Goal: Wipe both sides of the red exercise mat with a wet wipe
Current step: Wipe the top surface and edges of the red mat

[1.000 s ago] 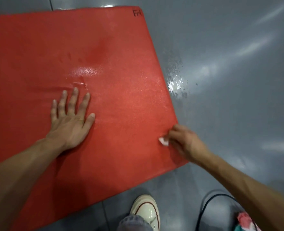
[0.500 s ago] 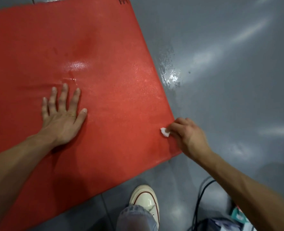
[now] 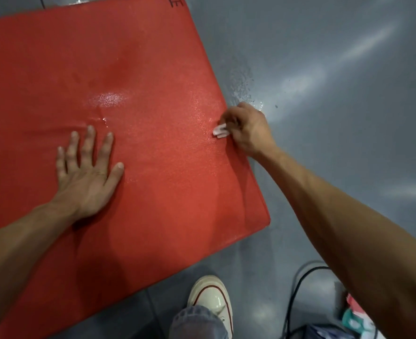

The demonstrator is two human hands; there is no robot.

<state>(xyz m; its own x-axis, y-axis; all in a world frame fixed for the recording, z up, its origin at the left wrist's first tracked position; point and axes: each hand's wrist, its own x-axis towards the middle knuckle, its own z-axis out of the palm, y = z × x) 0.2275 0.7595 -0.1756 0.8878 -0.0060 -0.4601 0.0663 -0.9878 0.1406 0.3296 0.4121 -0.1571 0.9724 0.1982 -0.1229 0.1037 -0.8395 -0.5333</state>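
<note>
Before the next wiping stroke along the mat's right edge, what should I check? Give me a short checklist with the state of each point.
1. Small white wet wipe pinched in right hand: ok.
2. Wipe touching the flat red foam exercise mat: ok.
3. Left hand pressing flat on the mat: ok.
4. Mat lying flat: not ok, small crease near the left fingertips.
5. Grey floor beside the edge dry: not ok, droplets.
6. Underside wiped: cannot tell.

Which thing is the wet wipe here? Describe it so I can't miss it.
Find the red exercise mat spread over the grey floor, then follow its right edge to the right hand. The wet wipe is the small white wad poking from those fingers, the only white thing on the mat.
</note>
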